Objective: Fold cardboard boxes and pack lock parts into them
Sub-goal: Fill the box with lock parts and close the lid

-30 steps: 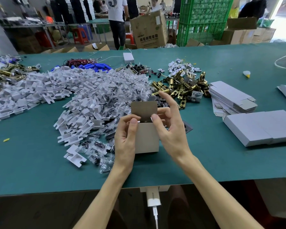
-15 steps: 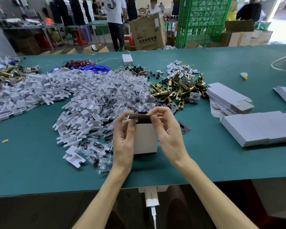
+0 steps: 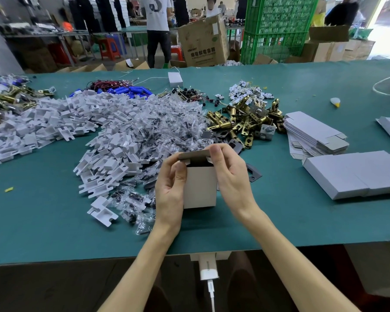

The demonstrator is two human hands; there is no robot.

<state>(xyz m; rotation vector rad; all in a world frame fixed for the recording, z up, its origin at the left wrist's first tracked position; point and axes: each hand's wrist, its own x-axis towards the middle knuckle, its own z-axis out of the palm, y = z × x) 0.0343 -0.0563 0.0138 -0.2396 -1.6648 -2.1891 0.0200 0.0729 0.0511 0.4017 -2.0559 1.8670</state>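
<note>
Centrally in the head view, a small white cardboard box stands upright between both hands, above the near part of the green counter; whether its bottom rests on the surface cannot be told. The left hand grips the box's left side, with the thumb laid on the front near the top corner. The right hand curls over the top right, its fingertips pinching the grey-brown top flap, which is bent over the opening and not tucked in.

Just behind and to the left of the box lies a wide heap of white plastic pieces, with clear bags of small dark parts beside it. Brass latch parts are piled behind the right hand, and a dark metal plate lies just beside it. A stack of flat box blanks and a row of closed white boxes lie farther right.
</note>
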